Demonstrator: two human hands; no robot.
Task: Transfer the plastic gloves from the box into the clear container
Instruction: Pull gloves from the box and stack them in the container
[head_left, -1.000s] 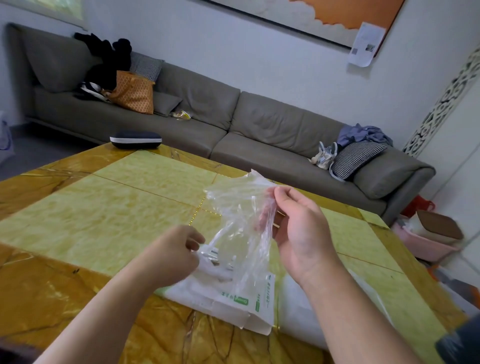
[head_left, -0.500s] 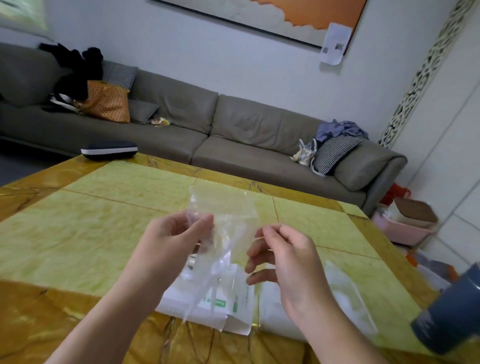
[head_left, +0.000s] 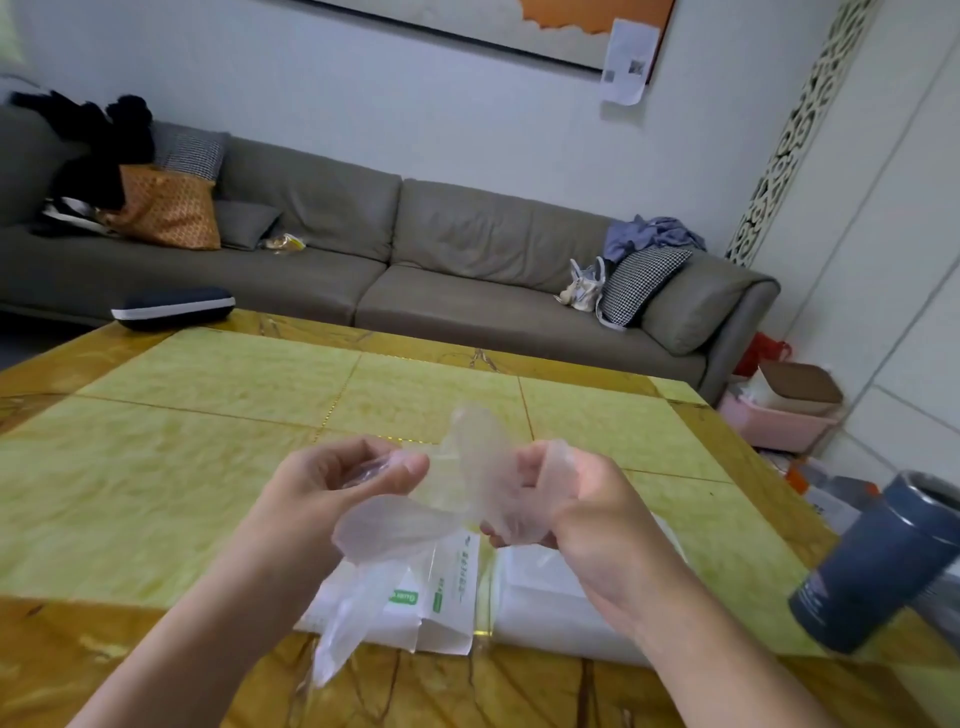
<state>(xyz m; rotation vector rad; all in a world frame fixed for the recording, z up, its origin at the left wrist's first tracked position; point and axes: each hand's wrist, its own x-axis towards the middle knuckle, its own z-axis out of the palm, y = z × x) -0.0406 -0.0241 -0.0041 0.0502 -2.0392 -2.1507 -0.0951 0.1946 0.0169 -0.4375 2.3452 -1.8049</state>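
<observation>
A thin clear plastic glove (head_left: 470, 467) is stretched between both hands above the table. My left hand (head_left: 332, 493) pinches one end of it between thumb and fingers. My right hand (head_left: 576, 499) grips the other end, with the film wrapped over its fingers. More loose film (head_left: 343, 618) hangs down below my left hand. Under the hands lies the white glove box (head_left: 441, 587) with green print, flat on the table. Beside it on the right sits the clear container (head_left: 550, 597), partly hidden by my right forearm.
The yellow marble table (head_left: 208, 415) stretches out ahead. A dark blue cylinder (head_left: 878, 561) stands at its right edge. A dark case (head_left: 171, 307) lies at the far left corner. A grey sofa (head_left: 415, 260) with cushions runs behind; pink bins (head_left: 779, 421) sit on the floor right.
The glove has dropped lower and is now pulled sideways between the hands. My right hand has closed round its end. The view has shifted down and left.
</observation>
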